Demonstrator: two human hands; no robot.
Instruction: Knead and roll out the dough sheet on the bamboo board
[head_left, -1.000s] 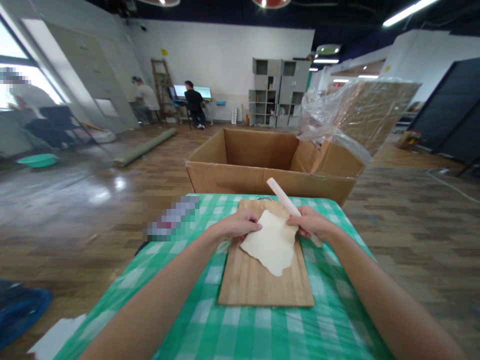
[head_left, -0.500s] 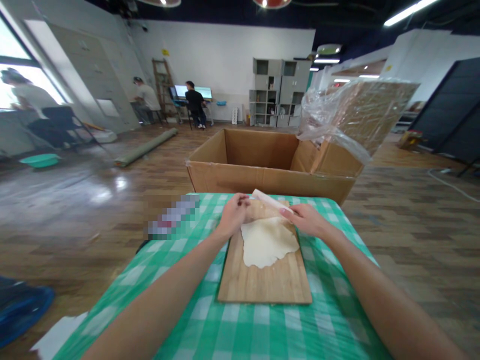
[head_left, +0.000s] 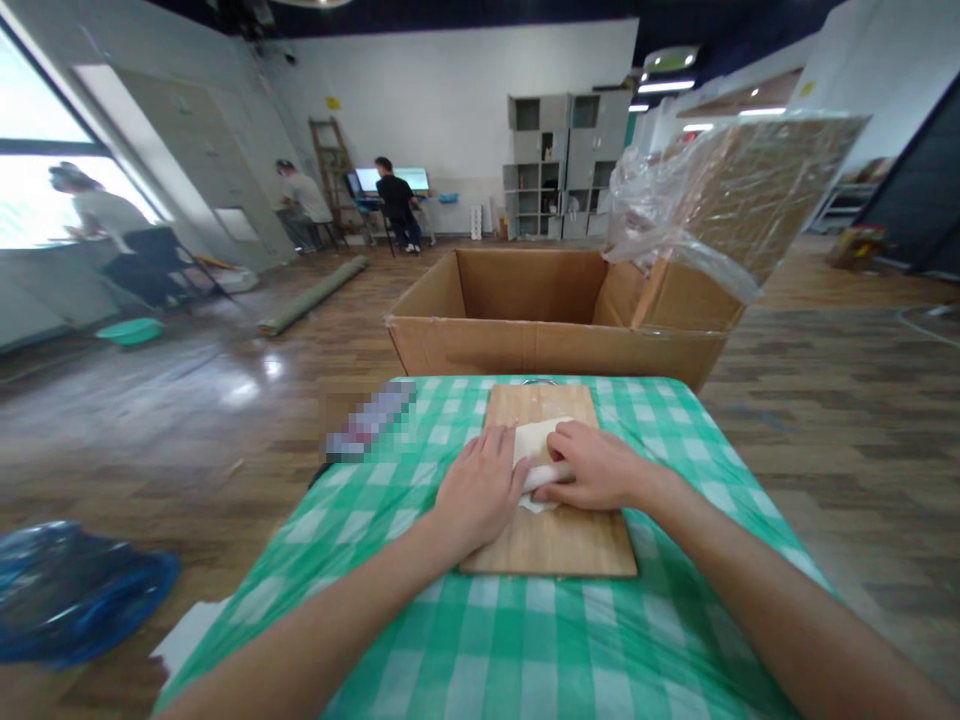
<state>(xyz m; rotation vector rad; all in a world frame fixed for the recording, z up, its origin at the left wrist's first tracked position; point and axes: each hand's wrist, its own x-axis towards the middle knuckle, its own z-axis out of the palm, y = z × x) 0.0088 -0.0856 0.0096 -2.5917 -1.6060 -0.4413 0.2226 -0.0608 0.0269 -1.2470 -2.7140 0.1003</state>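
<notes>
A pale sheet of dough [head_left: 536, 443] lies bunched into a roll across a wooden cutting board [head_left: 555, 550]. A thin flap of it spreads flat below the roll. My left hand [head_left: 484, 485] lies over the roll's left end, fingers pointing away and thumb along the near side. At the right end my right hand [head_left: 600, 465] is curled around the roll, fingertips on top and thumb below. The rolling pin does not show on its own; whether it is inside the dough I cannot tell.
A green-and-white checked cloth [head_left: 517, 640] covers the table. Just beyond its far edge stands a large open cardboard box [head_left: 525, 345]. A blurred-out object [head_left: 371, 420] sits at the left edge. Blue plastic [head_left: 75, 590] lies on the floor at left. Several people sit farther back.
The dough sheet, spread flat before, is now gathered into a roll. Both hands have come nearer and onto it. The pale rolling pin that my right hand held is no longer visible.
</notes>
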